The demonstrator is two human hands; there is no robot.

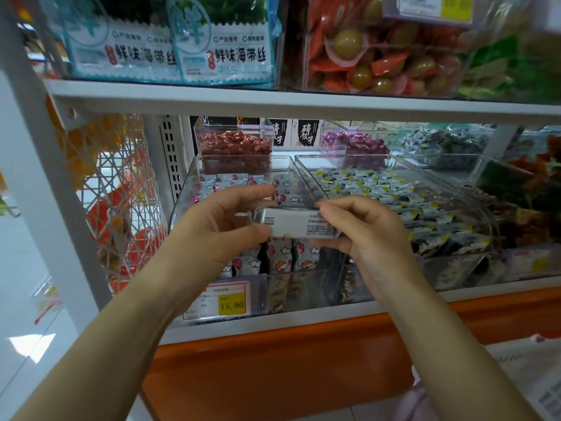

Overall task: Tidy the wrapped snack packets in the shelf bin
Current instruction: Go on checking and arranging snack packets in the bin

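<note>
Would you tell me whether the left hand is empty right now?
No, the left hand grips one end of the packet, and the right hand pinches the other end.

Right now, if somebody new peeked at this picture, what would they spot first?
Most likely the two hands in the middle: the left hand and right hand both hold one silver packet above the clear bin of cloud-patterned snack packets. After that, the yellow price tag reading 15.80 on the bin's front, and the big blue-and-white bags on the shelf above.
</note>
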